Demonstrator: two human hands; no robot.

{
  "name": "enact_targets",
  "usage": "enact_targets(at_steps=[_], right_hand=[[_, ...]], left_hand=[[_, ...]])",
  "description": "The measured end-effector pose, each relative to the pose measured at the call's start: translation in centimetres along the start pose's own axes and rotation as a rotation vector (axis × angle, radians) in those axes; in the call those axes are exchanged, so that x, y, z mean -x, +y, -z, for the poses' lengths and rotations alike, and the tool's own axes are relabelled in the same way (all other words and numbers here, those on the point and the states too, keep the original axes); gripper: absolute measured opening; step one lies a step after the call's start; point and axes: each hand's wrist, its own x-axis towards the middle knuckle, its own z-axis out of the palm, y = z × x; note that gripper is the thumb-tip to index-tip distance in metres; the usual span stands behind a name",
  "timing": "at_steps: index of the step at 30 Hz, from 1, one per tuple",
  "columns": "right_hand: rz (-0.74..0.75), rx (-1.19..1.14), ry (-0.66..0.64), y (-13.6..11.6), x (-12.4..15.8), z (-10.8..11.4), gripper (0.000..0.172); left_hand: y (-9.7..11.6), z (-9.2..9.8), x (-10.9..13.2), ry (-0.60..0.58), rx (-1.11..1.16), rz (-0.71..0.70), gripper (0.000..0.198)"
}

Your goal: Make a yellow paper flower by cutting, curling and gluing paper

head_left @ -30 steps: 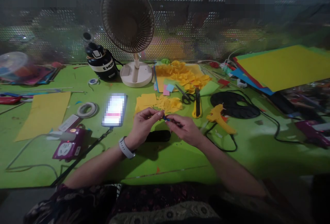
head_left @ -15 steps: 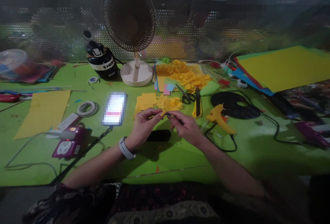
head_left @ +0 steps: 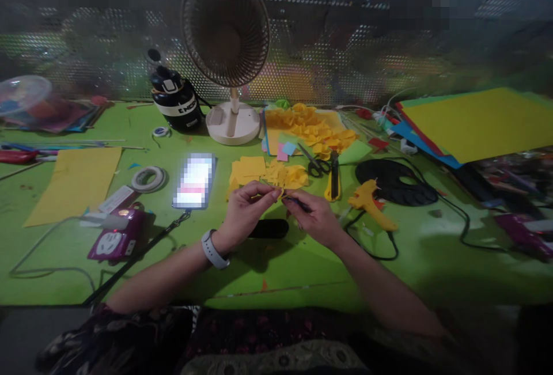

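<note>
My left hand (head_left: 247, 211), with a pale watch strap on the wrist, pinches a small yellow paper piece (head_left: 281, 193) between thumb and fingertips. Close beside it, my right hand (head_left: 317, 219) is closed round a thin dark tool (head_left: 301, 204); its tip meets the paper, and its kind is too small to tell. Just beyond the fingers lie yellow paper squares (head_left: 248, 166) and a heap of yellow paper scraps (head_left: 285, 173). Under my hands rests a black oblong object (head_left: 272, 228), partly covered by the left hand.
Scissors (head_left: 317, 166), a yellow utility knife (head_left: 333, 179) and a yellow glue gun (head_left: 370, 205) lie to the right. A phone (head_left: 194, 182), a tape roll (head_left: 148, 179) and a purple power socket (head_left: 116, 242) are on the left. A fan (head_left: 233, 124) and black bottle (head_left: 177, 101) stand behind.
The whole view has shifted slightly. Both hands stay together at the small yellow paper, and the dark tool in my right hand has turned a little, showing more of its length.
</note>
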Motion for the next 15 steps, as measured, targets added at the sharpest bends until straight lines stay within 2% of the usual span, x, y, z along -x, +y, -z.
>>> enact_targets(at_steps=[9,12,15], right_hand=[[-0.030,-0.003,-0.048,-0.06,0.07,0.23,0.031],[0.003,-0.018,-0.085,-0.14,0.03,0.13,0.029],[0.080,0.009,-0.024,-0.22,0.03,-0.09,0.024]], left_hand=[[-0.50,0.15,0.00,-0.037,0.055,-0.015,0.014],[-0.37,0.22,0.06,-0.055,0.062,-0.035,0.016],[-0.26,0.30,0.09,-0.034,0.029,-0.086,0.017]])
